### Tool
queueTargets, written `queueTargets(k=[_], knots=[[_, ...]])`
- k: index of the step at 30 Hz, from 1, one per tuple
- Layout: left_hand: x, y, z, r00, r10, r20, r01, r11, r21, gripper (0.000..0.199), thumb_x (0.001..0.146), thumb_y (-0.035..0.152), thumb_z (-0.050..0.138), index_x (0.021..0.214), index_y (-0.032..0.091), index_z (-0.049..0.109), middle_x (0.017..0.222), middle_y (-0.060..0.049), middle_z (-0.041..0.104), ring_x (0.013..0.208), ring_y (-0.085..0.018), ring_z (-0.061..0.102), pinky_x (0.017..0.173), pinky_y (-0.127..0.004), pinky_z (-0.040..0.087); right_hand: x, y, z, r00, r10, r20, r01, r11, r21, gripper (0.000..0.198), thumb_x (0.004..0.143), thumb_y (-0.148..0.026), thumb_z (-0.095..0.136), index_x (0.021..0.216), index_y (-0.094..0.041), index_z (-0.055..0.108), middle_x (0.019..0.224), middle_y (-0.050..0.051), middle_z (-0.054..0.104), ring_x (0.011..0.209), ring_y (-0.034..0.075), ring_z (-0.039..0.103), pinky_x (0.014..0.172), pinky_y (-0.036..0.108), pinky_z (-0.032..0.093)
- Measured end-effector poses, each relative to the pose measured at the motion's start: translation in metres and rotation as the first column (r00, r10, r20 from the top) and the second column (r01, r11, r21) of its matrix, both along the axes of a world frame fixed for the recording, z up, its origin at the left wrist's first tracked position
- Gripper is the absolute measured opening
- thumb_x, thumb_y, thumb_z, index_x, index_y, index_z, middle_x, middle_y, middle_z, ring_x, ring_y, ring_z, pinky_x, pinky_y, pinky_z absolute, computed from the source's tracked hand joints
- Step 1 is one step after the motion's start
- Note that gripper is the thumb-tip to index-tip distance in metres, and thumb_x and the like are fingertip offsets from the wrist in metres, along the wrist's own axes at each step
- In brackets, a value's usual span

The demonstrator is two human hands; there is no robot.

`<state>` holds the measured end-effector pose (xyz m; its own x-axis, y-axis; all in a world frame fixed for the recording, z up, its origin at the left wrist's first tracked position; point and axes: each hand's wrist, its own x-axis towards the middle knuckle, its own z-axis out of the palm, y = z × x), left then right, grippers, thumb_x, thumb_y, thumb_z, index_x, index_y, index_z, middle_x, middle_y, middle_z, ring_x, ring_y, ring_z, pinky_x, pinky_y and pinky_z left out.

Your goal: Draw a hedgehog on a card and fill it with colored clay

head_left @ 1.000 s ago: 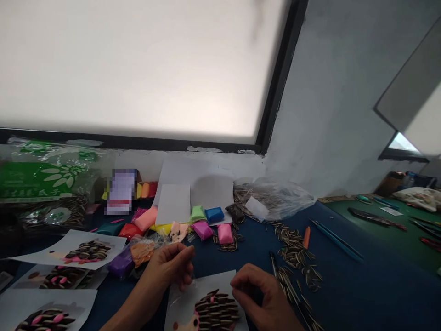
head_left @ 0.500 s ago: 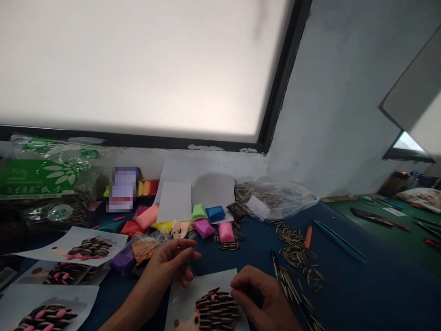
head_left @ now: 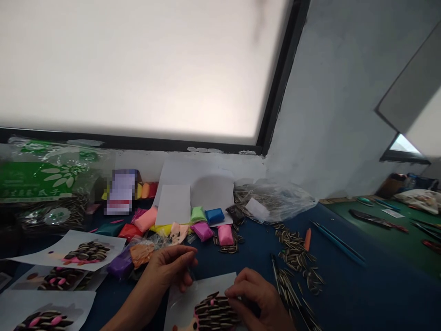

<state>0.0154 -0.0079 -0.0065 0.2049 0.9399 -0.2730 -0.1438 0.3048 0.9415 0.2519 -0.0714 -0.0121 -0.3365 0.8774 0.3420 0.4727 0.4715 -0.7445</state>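
A hedgehog picture point(head_left: 215, 310) lies in front of me on white paper point(head_left: 182, 299), its spines made of striped sunflower seeds with a small pink piece near the top. My right hand point(head_left: 258, 294) is over the picture's right side, thumb and fingertips pinched at the seeds; what they hold, if anything, is too small to make out. Above the paper's upper left corner hovers my left hand point(head_left: 172, 269), its thumb and forefinger pressed together and the other fingers curled. I cannot make out anything between them. A bit of clear film shows just below that hand.
Finished-looking hedgehog pictures point(head_left: 86, 253) lie at left. Behind my hands are coloured clay packets point(head_left: 225, 234) and white sheets point(head_left: 174, 202). Loose sunflower seeds point(head_left: 292, 248), a pen point(head_left: 274, 264), an orange stick point(head_left: 308, 239) and blue tweezers point(head_left: 339, 241) lie right. Seed bags point(head_left: 275, 200) stand along the wall.
My left thumb and fingers have closed together from a looser spread. My right hand has shifted slightly left over the seeds. The view has tilted a little.
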Motion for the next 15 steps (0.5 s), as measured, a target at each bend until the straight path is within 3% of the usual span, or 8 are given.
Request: queueTargets(k=[8, 15], knots=[[0.0002, -0.0002, 0.0018, 0.999, 0.007, -0.034, -0.007, 1.0, 0.0, 0.047, 0.058, 0.048, 0.089, 0.089, 0.018, 0.071, 0.086, -0.005, 0.078, 0.05, -0.013, 0.063, 0.046, -0.022, 0.046, 0.0019, 0.0016, 0.0029, 0.999, -0.026, 0.021, 0.025, 0.999, 0.029, 0.013, 0.092, -0.017, 0.057, 0.083, -0.022, 0.066, 0.077, 0.003, 0.066, 0.068, 0.017, 0.059, 0.06, 0.026, 0.045], [0.0012, -0.0022, 0.0044, 1.0, -0.004, 0.001, 0.004, 1.0, 0.005, 0.047, 0.061, 0.056, 0.086, 0.08, 0.018, 0.066, 0.076, -0.002, 0.074, 0.051, -0.013, 0.063, 0.045, -0.022, 0.046, -0.0006, -0.002, -0.0007, 0.999, -0.017, 0.035, 0.015, 0.999, 0.048, 0.012, 0.093, -0.017, 0.059, 0.089, -0.023, 0.069, 0.09, 0.005, 0.062, 0.083, 0.02, 0.062, 0.07, 0.028, 0.049]])
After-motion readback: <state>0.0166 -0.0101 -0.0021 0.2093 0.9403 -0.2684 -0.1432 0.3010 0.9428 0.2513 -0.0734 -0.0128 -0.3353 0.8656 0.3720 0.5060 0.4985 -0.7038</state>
